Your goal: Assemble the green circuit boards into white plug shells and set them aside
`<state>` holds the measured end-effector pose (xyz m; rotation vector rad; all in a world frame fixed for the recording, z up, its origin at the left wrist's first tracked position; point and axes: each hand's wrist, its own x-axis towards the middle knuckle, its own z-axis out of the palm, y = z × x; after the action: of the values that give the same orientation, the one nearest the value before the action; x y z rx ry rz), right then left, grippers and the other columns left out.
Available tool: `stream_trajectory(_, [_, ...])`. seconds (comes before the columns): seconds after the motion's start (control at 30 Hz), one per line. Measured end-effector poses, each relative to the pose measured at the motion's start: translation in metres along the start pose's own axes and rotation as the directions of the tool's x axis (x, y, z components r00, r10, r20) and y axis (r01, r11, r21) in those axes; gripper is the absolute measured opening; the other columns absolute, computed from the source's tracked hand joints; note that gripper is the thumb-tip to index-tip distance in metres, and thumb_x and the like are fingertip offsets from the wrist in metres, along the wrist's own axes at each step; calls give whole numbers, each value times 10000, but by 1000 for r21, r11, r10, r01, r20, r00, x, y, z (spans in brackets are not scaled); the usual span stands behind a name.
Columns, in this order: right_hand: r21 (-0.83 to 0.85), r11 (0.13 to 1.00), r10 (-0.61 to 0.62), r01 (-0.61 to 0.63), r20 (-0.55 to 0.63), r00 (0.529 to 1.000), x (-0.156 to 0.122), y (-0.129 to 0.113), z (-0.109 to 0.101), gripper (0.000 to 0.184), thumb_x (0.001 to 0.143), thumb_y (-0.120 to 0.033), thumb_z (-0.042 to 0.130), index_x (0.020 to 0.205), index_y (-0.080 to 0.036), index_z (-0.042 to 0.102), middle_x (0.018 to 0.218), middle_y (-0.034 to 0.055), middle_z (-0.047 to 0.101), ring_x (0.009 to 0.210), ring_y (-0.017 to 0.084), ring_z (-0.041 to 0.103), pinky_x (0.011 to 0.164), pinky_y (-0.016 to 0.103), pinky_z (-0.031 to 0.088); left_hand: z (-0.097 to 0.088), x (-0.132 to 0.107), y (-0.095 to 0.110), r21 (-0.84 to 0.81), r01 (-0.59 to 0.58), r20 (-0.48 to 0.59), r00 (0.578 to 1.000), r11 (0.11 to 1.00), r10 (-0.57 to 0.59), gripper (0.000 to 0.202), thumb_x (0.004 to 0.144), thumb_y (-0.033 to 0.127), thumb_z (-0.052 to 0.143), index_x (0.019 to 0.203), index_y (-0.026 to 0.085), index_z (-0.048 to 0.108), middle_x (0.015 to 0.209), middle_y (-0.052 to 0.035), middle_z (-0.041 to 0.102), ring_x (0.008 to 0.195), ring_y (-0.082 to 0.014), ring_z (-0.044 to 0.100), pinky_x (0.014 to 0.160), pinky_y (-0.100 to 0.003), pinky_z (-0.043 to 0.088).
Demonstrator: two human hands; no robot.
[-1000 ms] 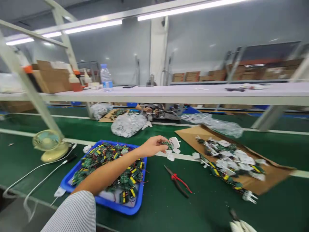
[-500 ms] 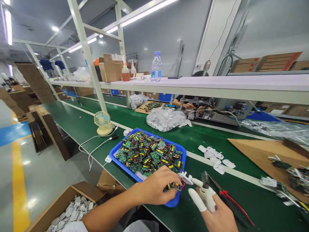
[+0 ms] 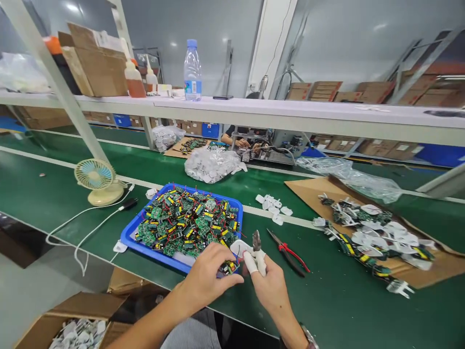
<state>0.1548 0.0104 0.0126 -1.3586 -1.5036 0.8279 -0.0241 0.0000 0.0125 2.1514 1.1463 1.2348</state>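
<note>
My left hand [image 3: 209, 271] is closed on a small circuit board [image 3: 228, 267] with yellow and black components, over the near right corner of the blue tray [image 3: 125, 237]. Thin wires run between this board and a white plastic plug part [image 3: 239, 247] just beyond it. White finger covers sit on fingers of my right hand [image 3: 267, 276], which pinches close to the plug part. Held in that same hand is a pair of nippers [image 3: 256, 240], jaws pointing up and away; the handles are mostly hidden. Many similar boards [image 3: 192, 218] fill the tray.
Red-handled long-nose pliers [image 3: 288, 253] lie to the right. White plastic pieces [image 3: 274, 207] lie behind them. Wired plug assemblies [image 3: 385, 237] rest on cardboard at far right. A small fan [image 3: 96, 179] with cables stands left. Across the bench, a co-worker's hands [image 3: 242, 142] work at a machine.
The view has swung to the right and down, showing more of the plug assemblies. My hands have come closer together, and the white plug part has turned its flat face up.
</note>
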Motion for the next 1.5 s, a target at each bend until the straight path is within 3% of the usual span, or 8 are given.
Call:
stream_trajectory(0.13, [-54, 994, -96, 94, -39, 995, -5, 5, 7, 440, 913, -573, 535, 736, -186, 647, 631, 11, 635, 565, 141, 550, 531, 232, 470, 18, -1, -4, -413, 375, 59, 920, 830, -386, 272, 848, 459, 733, 839, 201, 647, 888, -47, 696, 821, -194, 664, 751, -294, 544])
stream_trajectory(0.23, [-102, 984, -152, 144, -74, 986, -7, 12, 10, 332, 918, -468, 548, 811, -182, 680, 662, 19, 658, 569, 142, 565, 542, 234, 478, 24, 1, -7, -547, 493, 144, 851, 676, -504, 279, 861, 459, 695, 831, 183, 678, 846, -44, 680, 764, -181, 645, 677, -274, 528])
stream_trajectory(0.4, [-181, 936, -320, 301, -89, 943, -9, 23, 8, 248, 855, -305, 553, 998, -182, 714, 875, 84, 729, 754, 189, 660, 716, 285, 534, 16, 4, -6, -449, 456, 183, 889, 768, -420, 197, 872, 358, 675, 792, 199, 762, 1090, -84, 689, 1047, -241, 649, 911, -333, 524])
stream_trajectory(0.53, [-151, 934, -327, 324, 10, 945, -9, 19, 6, 247, 907, -296, 518, 1011, -184, 712, 778, 41, 709, 644, 150, 630, 609, 237, 509, 7, 8, -5, -467, 452, 231, 892, 760, -388, 303, 894, 393, 666, 710, 178, 773, 1278, -104, 625, 993, -228, 665, 823, -313, 542])
stream_trajectory(0.77, [-105, 964, -240, 246, 65, 969, -12, 11, -8, 301, 964, -379, 542, 1144, -180, 679, 813, 29, 689, 634, 139, 612, 567, 229, 497, 11, 13, -5, -658, 479, 286, 872, 581, -397, 451, 885, 513, 667, 660, 131, 751, 924, -86, 698, 572, -125, 630, 567, -268, 537])
stream_trajectory(0.9, [-470, 739, -514, 483, 70, 855, -14, 14, -30, 280, 949, -251, 522, 1183, -175, 656, 893, 72, 642, 733, 174, 584, 644, 285, 478, 14, 9, -3, -658, 505, 240, 844, 559, -479, 505, 890, 559, 631, 656, 123, 728, 744, -66, 670, 470, -105, 560, 438, -236, 485])
stream_trajectory(1.07, [-823, 357, -615, 442, 149, 774, -15, 10, -46, 126, 777, -147, 618, 846, -214, 700, 967, 116, 633, 887, 256, 534, 805, 410, 424, 16, 6, 5, -593, 526, 218, 834, 610, -507, 496, 921, 547, 582, 702, 126, 724, 757, -74, 685, 505, -111, 562, 388, -197, 454])
stream_trajectory(1.5, [-902, 210, -590, 377, 191, 785, -22, 0, -44, 106, 755, -165, 679, 669, -217, 646, 978, 127, 628, 908, 269, 495, 819, 407, 384, 22, 3, 13, -354, 503, 134, 861, 788, -490, 436, 984, 443, 486, 745, 163, 719, 839, -36, 615, 557, -99, 553, 457, -204, 416])
